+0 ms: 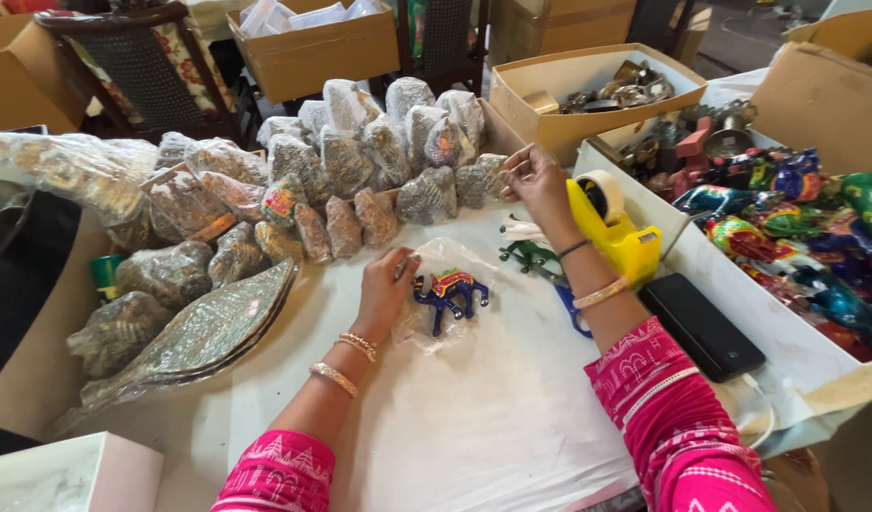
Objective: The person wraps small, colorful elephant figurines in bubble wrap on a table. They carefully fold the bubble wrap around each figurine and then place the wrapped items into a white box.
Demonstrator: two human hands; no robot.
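A small blue painted camel figurine (pixel 452 290) lies inside a clear plastic bag (pixel 436 313) on the white tabletop (pixel 474 417). My left hand (pixel 386 289) rests on the bag's left edge, fingers pinching the plastic. My right hand (pixel 535 182) is raised farther back, fingertips pinched together beside a yellow tape dispenser (pixel 614 226); a thin strip of clear tape may be between them, but I cannot tell. Both wrists wear bangles, and the sleeves are pink.
Many clear bags of small metallic pieces (pixel 360 161) are piled at the back left. A green figurine (pixel 526 256) and blue-handled scissors (pixel 573 308) lie near my right forearm. A black phone (pixel 701 327) and a box of colourful painted figurines (pixel 806 237) sit right.
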